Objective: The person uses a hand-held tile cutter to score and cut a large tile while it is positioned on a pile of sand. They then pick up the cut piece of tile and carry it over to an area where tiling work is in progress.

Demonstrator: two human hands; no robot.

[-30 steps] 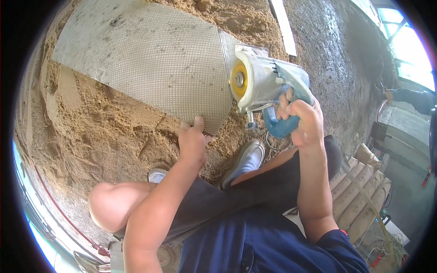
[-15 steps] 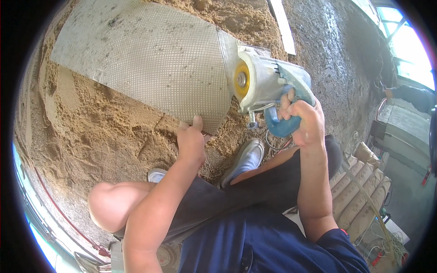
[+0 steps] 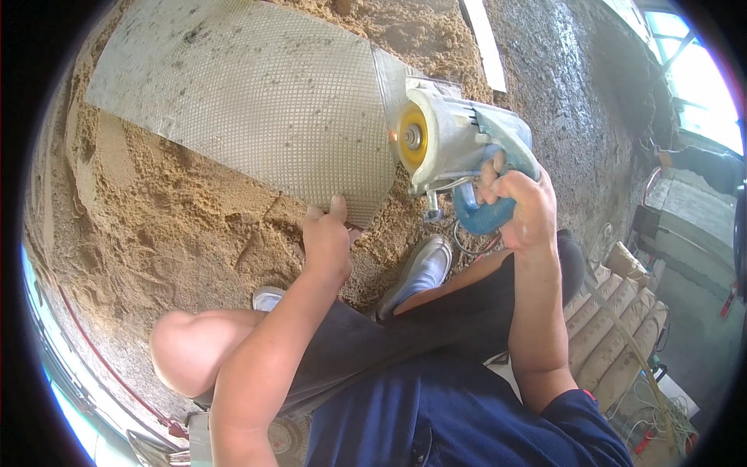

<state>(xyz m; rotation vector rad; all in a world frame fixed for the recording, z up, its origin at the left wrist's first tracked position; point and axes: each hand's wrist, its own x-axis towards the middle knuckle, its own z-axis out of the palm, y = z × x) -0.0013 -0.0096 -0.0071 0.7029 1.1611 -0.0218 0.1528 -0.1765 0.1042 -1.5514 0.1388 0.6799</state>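
My left hand [image 3: 326,243] is closed on the lower right corner of a large grey tile [image 3: 241,101], whose grid-textured face is up and which lies on sand [image 3: 179,191]. My right hand [image 3: 520,206] is wrapped round the blue handle of a power cutter [image 3: 454,128] with a pale metal housing and a yellow disc [image 3: 412,137]. The cutter sits at the tile's right end, over a seam near the narrow strip at that edge. A small orange glow shows beside the disc. The blade's lower edge is hidden.
A long white strip [image 3: 482,47] lies beyond the sand beside rough wet concrete [image 3: 572,109]. Several stacked sacks [image 3: 615,327], with loose cords, are at the lower right. A red hose [image 3: 101,350] runs at the lower left. My bent legs and shoes [image 3: 424,276] are below the tile.
The cutter and my right hand have shifted very slightly to the right, and the tile a little leftward with my left hand. The orange glow beside the disc now shows.
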